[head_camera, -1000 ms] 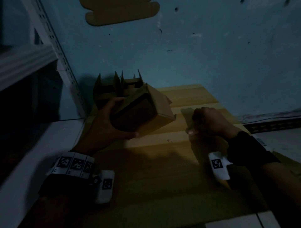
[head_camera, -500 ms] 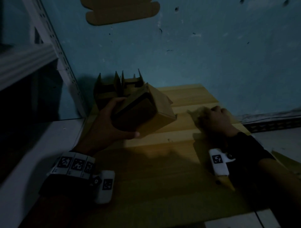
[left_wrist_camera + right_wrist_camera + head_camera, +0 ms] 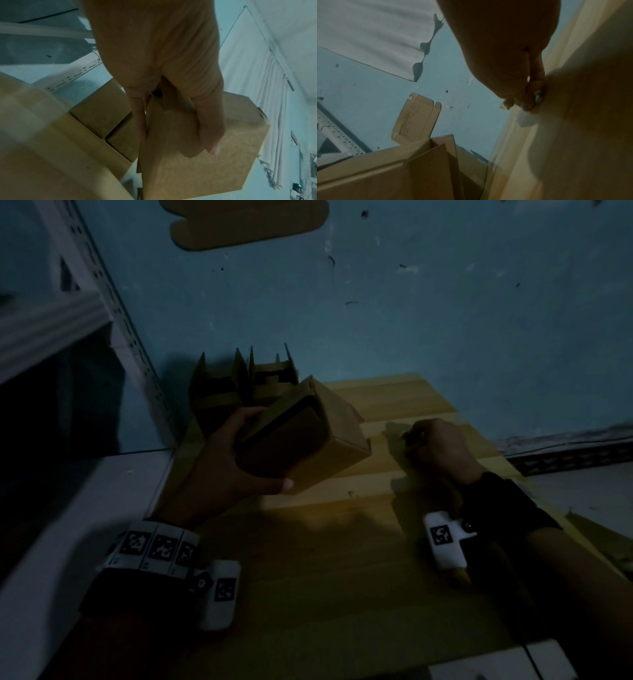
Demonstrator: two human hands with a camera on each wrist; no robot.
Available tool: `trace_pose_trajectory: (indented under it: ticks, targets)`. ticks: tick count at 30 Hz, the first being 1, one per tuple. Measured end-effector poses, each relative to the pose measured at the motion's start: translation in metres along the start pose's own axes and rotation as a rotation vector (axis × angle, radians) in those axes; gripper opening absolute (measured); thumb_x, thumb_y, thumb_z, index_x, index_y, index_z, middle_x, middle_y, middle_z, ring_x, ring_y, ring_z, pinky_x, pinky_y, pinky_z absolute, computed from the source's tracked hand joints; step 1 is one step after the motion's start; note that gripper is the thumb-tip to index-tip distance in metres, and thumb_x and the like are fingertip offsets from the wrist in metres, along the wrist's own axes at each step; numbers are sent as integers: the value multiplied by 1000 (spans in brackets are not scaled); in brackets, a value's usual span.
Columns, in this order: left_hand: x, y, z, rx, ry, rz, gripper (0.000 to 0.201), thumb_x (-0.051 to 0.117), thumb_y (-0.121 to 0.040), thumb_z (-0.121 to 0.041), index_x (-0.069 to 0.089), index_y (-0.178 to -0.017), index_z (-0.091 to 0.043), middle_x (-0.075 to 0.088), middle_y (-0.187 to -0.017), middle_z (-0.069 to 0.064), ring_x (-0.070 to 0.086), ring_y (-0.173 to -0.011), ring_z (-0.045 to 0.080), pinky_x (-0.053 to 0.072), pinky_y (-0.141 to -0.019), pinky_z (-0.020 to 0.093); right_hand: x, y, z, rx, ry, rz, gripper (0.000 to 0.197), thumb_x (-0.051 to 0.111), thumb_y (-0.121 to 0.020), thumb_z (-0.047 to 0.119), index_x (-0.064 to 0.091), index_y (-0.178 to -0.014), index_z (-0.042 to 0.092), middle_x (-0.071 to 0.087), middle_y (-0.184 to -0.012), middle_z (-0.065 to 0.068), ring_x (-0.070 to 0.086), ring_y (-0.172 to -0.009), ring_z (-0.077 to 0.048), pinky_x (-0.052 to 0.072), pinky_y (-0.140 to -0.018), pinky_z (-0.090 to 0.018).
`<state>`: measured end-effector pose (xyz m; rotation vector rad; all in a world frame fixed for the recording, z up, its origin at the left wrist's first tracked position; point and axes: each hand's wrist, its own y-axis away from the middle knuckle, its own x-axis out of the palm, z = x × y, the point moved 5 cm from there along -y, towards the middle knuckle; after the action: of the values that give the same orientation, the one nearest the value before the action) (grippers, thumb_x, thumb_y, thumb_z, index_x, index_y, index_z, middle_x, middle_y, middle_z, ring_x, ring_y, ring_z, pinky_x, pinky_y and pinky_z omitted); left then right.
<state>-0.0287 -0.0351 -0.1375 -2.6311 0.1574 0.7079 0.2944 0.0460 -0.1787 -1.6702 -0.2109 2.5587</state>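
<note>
- Presently, left hand [image 3: 219, 470] wraps thumb and fingers round cardboard box [image 3: 335, 436], held above table [image 3: 342, 542] at 10 o'clock, mouth tilted toward wearer, likely for loading.
- Right hand [image 3: 442, 446], 2 o'clock, fingers curled, pinches small shiny piece [image 3: 538, 97] against table; identity unclear.

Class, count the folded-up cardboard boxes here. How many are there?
3. One box is gripped by the left hand; a left open box and a right open box stand side by side behind it. Others may hide in the dark.
</note>
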Motion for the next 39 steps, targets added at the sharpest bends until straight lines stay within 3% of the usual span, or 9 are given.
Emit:
trace_pose_trajectory:
  ticks: [4, 6, 12, 16, 20, 23, 28, 34, 39]
  targets:
    - [0, 0, -3, -10, 1, -1, 99, 90, -49, -25, 44, -136, -25, 49, -128, -20, 47, -109, -22, 45, -78, 2, 7, -2, -2, 18, 53, -1, 27, 66, -91, 6, 69, -116, -3, 68, -113, -28, 46, -123, -43, 43, -83, -42]
    - [0, 1, -4, -14, -1, 5, 97, 91, -50, -25, 45, -136, -27, 50, -128, -20, 48, -110, -20, 45, -80, 4, 9, -2, 0, -5, 103, 3, 29, 64, -92, 7, 67, -119, -1, 67, -114, -27, 51, -117, -41, 42, -82, -40]
    - [1, 4, -6, -18, -33, -11, 93, 93, -56, -12, 43, -132, -31, 46, -121, -26, 43, -99, -32, 38, -73, -6, 6, -5, -1, 62, 48, -4, 22, 59, -98, 10, 64, -99, -11, 65, -103, -34, 62, -98, -46, 35, -68, -39]
    - [1, 3, -4, -28, 5, 0, 93, 93, -55, -12, 45, -133, -31, 51, -127, -20, 48, -104, -25, 43, -76, -3, -3, 2, -19, 198, -329, 31, 21, 63, -89, -5, 61, -68, -5, 58, -72, -19, 55, -66, -28, 37, -56, -31]
    - [2, 1, -5, -39, 17, -6, 94, 93, -54, -16, 45, -133, -33, 51, -129, -19, 49, -108, -19, 45, -76, 1, -10, 12, -29, 306, -691, 7, 14, 57, -91, -10, 65, -89, -22, 60, -80, -24, 55, -67, -31, 46, -65, -39]
    - [4, 0, -6, -46, 25, -3, 92, 92, -55, -14, 44, -132, -34, 49, -126, -22, 48, -105, -24, 44, -74, -1, -19, 13, -23, 368, -836, 26, 24, 48, -101, 0, 55, -80, 8, 54, -81, -9, 51, -66, -15, 49, -57, -23]
    - [8, 0, -8, -38, 6, -14, 92, 93, -55, -14, 45, -132, -32, 49, -125, -23, 47, -102, -27, 42, -74, -3, -31, 13, -19, 325, -808, -7, 17, 58, -98, 8, 59, -82, 2, 46, -68, -6, 40, -57, -16, 32, -53, -27]
    - [10, 0, -11, -39, 0, -8, 92, 93, -55, -15, 44, -131, -32, 49, -123, -24, 47, -102, -28, 41, -73, -4, -26, 24, -23, 259, -732, 42, 20, 71, -89, 0, 71, -108, -5, 66, -91, -12, 59, -76, -20, 46, -56, -17]
    - [11, -1, -9, -54, 10, 5, 93, 91, -54, -20, 43, -132, -34, 49, -123, -25, 47, -104, -26, 45, -74, 1, -21, 23, -23, 281, -806, 72, 18, 70, -91, 5, 70, -96, -12, 66, -90, -22, 61, -84, -27, 49, -75, -37]
